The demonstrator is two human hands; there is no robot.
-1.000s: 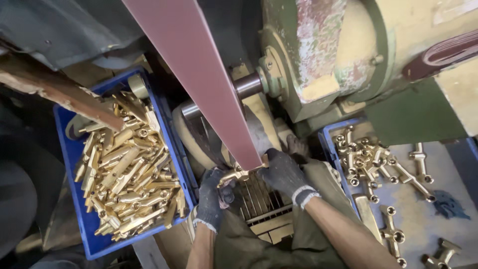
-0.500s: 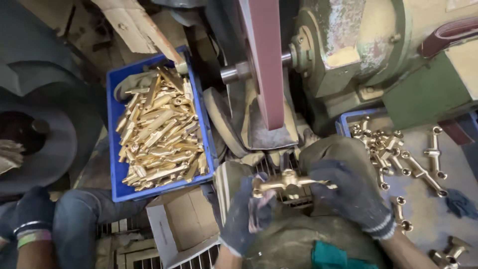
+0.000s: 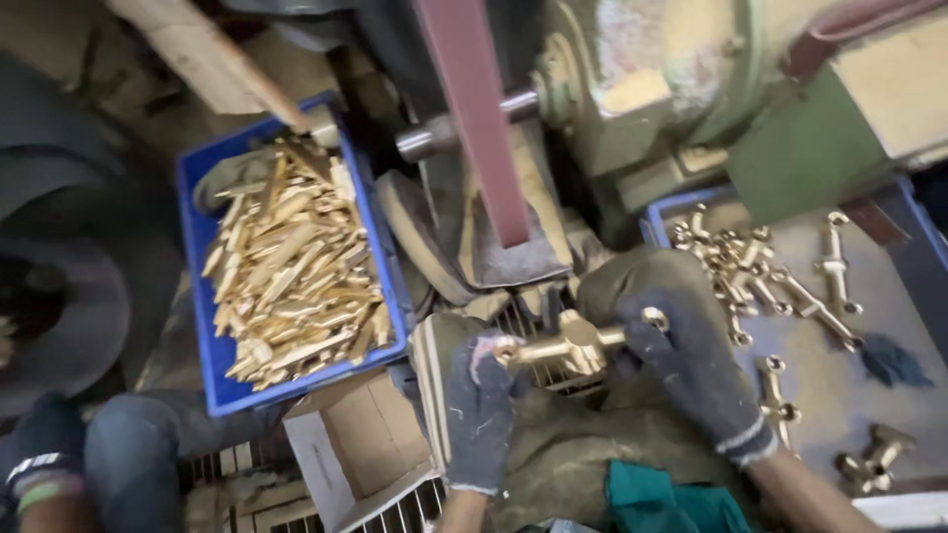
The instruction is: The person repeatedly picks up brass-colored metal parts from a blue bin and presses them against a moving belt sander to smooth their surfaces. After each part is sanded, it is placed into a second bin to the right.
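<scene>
Both gloved hands are clamped on one brass fitting [image 3: 576,342], a short bar with a ringed end at each side. The left hand [image 3: 481,407] grips its left end from below; the right hand [image 3: 686,355] wraps the right end, where one ring shows above the glove. The piece sits level between them, over the lap, just below the lower end of the sanding belt [image 3: 477,123].

Change from a second ago: the fitting was then pressed up at the belt, hands close together under it. Now it is drawn back toward the body and clear of the belt, no contact visible. Reads as a pause to check or turn the piece between passes, a judgement only.

Left of the left hand: a blue crate [image 3: 197,296] heaped with bright brass parts [image 3: 286,276]. Below it, an open cardboard box [image 3: 355,444].

Right of the right hand: a second blue tray [image 3: 923,266] with duller brass fittings [image 3: 750,271] scattered loosely, several ring-ended like the held one.

Above the hands: the motor shaft [image 3: 444,133] and the green machine housing [image 3: 820,148].

Far left, low corner: another person's gloved hand [image 3: 39,444] and knee, well apart.
</scene>
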